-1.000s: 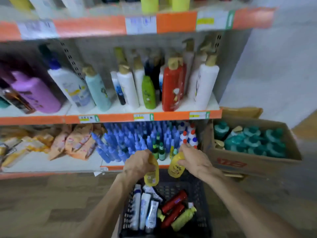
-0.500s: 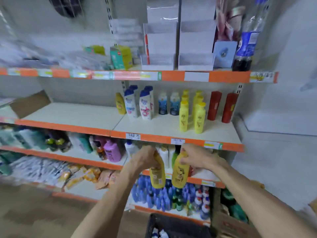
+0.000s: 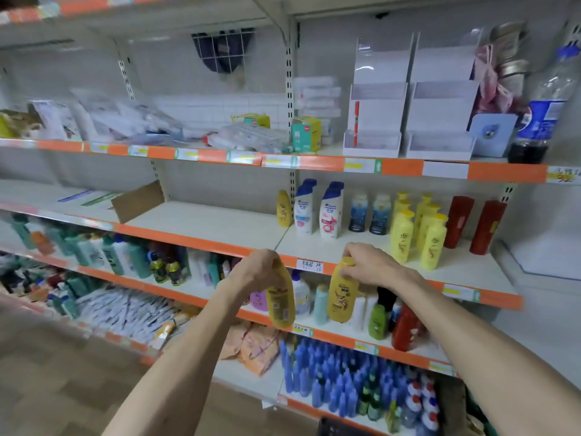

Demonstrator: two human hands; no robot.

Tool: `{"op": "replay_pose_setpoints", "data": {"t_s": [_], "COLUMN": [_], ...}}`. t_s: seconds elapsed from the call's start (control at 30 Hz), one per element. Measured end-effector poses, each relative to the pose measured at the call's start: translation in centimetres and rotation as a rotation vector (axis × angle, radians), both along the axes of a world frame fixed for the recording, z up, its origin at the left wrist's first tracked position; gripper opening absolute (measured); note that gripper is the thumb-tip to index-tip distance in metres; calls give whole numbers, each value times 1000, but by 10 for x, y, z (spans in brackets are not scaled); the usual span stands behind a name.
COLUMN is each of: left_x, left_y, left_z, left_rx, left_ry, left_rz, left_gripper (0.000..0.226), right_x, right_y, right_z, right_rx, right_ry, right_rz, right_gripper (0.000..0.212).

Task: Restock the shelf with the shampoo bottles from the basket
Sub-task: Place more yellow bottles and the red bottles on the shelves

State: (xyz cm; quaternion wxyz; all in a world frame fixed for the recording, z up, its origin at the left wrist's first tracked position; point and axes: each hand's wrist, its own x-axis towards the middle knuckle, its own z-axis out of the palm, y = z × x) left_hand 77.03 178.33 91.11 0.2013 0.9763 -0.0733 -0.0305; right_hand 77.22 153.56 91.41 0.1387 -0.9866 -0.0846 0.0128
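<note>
Your left hand (image 3: 257,273) grips the left yellow bottle (image 3: 280,306) at its cap end, fingers curled round the top, label side facing you. Your right hand (image 3: 372,265) does the same with the right yellow bottle (image 3: 342,297), fingers clenched over the cap. Both bottles hang upright in the air, side by side and apart, just in front of the orange front edge of the middle shelf (image 3: 204,221). Neither one is on the board.

The white board of that shelf is bare on its left half, with a cardboard flap (image 3: 138,201) at the back. Its right half carries a back yellow bottle (image 3: 283,209), white-and-blue bottles (image 3: 317,209), small dark bottles (image 3: 367,215), a cluster of pale yellow bottles (image 3: 418,237) and two red bottles (image 3: 471,225). A handwritten price tag (image 3: 309,265) sits on the edge between your hands.

The shelf above holds white display stands (image 3: 408,105) and a cola bottle (image 3: 540,121). Lower shelves are packed with mixed bottles, and blue bottles (image 3: 330,372) fill the lowest one. There is a wood-pattern floor (image 3: 47,372) at left and a pale wall (image 3: 550,221) at right.
</note>
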Motion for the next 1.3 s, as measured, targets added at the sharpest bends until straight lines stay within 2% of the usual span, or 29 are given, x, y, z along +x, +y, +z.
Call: {"op": "replay_pose_setpoints", "data": {"t_s": [0.2,0.43,0.73,1.0,1.07,1.3], "left_x": [16,53,145,270,295,364], "left_y": [87,122,126,111,108,104], "left_z": [10,5,-7,-14,-18,-42], "left_rx": [-12,-78,-37,54,51,8], "left_ry": [-54,-37,-36,-26,-6,50], "left_rz": [-31,-89,-152,-184,-181,-159], "left_gripper": [35,42,42,44,44,42], "right_x": [17,40,118,240,267,335], "right_y": [84,127,153,142,138,141], "right_z": [4,11,-4,-22,-26,-42], "right_rx": [3,22,49,114,140,115], "right_ry": [-26,-26,-49,-29,-24,-47], "right_rz": [-49,-70,-107,-135,-143,-153], "right_gripper": [26,26,24,29,34,33]}}
